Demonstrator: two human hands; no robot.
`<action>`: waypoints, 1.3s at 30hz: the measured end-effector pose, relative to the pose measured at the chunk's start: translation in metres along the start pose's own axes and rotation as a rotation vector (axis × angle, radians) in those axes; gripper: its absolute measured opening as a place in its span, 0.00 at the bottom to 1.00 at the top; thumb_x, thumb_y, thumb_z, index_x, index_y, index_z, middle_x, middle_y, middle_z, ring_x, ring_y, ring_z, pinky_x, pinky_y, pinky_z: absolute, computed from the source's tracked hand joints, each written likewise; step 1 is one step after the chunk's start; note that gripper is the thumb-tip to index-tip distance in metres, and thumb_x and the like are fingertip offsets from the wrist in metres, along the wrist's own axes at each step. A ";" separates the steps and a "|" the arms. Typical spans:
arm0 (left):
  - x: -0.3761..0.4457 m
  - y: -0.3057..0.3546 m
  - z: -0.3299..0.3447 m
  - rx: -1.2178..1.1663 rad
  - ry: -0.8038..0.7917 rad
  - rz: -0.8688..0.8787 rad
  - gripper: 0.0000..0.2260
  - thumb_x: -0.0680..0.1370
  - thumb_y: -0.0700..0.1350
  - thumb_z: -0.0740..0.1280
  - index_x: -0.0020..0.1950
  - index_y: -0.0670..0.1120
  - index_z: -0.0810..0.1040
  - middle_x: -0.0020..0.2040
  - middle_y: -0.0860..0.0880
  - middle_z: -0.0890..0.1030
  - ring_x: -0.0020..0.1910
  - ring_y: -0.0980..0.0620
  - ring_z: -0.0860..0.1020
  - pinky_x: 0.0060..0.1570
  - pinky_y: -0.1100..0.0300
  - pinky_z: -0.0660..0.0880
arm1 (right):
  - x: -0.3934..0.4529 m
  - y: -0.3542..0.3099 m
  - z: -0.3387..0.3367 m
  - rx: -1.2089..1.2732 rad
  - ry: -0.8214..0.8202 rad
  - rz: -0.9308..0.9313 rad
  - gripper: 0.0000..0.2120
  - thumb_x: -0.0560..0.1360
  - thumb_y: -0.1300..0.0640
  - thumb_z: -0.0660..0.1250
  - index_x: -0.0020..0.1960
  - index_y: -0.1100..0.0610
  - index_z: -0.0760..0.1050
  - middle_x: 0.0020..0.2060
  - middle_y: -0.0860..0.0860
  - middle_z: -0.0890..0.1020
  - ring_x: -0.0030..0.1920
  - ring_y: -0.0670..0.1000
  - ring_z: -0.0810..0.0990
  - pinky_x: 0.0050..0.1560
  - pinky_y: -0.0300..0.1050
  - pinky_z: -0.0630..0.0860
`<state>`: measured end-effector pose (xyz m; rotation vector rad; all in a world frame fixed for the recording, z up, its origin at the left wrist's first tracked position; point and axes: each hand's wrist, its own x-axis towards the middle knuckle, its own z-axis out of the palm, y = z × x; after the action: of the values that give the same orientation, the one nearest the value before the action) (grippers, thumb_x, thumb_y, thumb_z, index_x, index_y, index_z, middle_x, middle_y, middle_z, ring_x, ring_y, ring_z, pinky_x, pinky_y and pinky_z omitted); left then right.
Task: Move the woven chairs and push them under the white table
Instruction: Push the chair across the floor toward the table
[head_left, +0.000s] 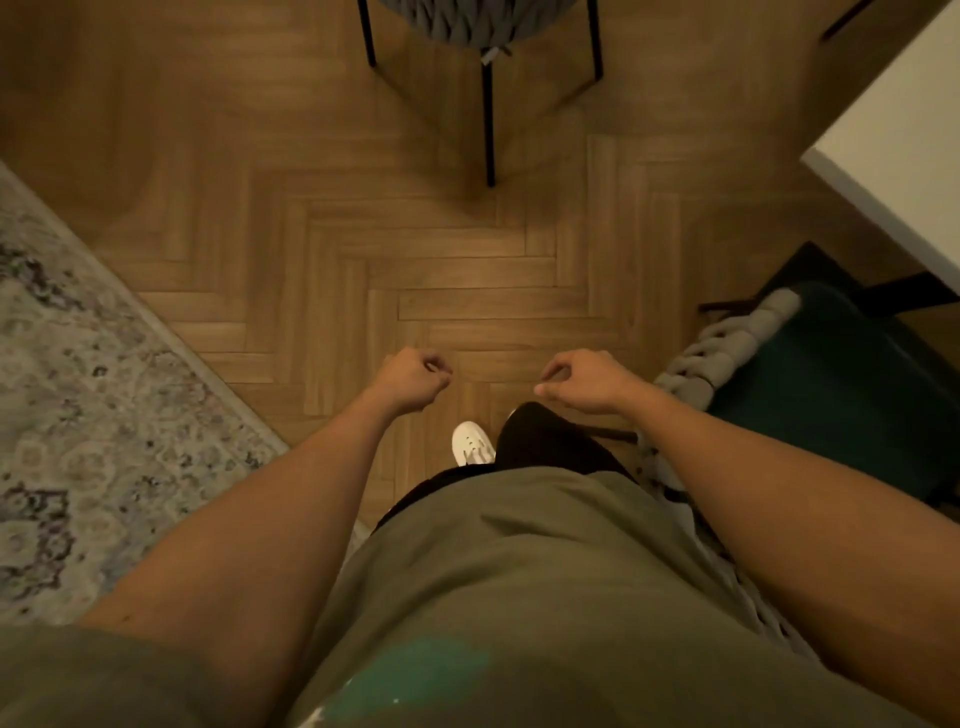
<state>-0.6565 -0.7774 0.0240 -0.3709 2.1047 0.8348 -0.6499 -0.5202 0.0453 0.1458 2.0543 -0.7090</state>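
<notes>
One woven chair (470, 23) with a grey braided seat and thin black legs stands at the top centre, apart from the table. A second woven chair (737, 348), with a dark green cushion, sits at the right, partly under the white table (904, 140) whose corner fills the upper right. My left hand (413, 382) and my right hand (584, 382) hang over the floor in front of me, fingers loosely curled, holding nothing. The right hand is just left of the second chair's woven back and does not touch it.
Herringbone wooden floor (441, 270) lies between me and the far chair. A patterned grey rug (78, 415) covers the left side. My white shoe (470, 441) points forward below my hands.
</notes>
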 end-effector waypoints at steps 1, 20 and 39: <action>0.008 0.007 -0.010 -0.003 0.004 0.001 0.04 0.80 0.44 0.66 0.53 0.47 0.80 0.50 0.43 0.83 0.42 0.48 0.80 0.40 0.55 0.79 | 0.009 -0.008 -0.010 0.003 0.000 -0.003 0.17 0.77 0.46 0.71 0.62 0.52 0.80 0.59 0.53 0.82 0.59 0.53 0.80 0.62 0.49 0.77; 0.193 0.210 -0.174 -0.002 0.030 0.002 0.03 0.80 0.46 0.67 0.49 0.49 0.79 0.48 0.46 0.82 0.47 0.47 0.80 0.50 0.52 0.79 | 0.185 -0.098 -0.278 -0.109 -0.020 -0.055 0.18 0.77 0.44 0.71 0.63 0.51 0.79 0.61 0.52 0.81 0.59 0.51 0.78 0.60 0.47 0.75; 0.372 0.348 -0.327 0.199 0.031 0.175 0.13 0.79 0.46 0.68 0.63 0.46 0.78 0.58 0.47 0.80 0.54 0.50 0.77 0.46 0.63 0.71 | 0.337 -0.209 -0.448 -0.019 0.016 0.009 0.20 0.77 0.45 0.71 0.67 0.51 0.77 0.65 0.53 0.78 0.65 0.54 0.77 0.62 0.48 0.74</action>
<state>-1.2601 -0.7322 0.0270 -0.0957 2.2498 0.7135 -1.2484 -0.5094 0.0432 0.1502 2.0742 -0.6850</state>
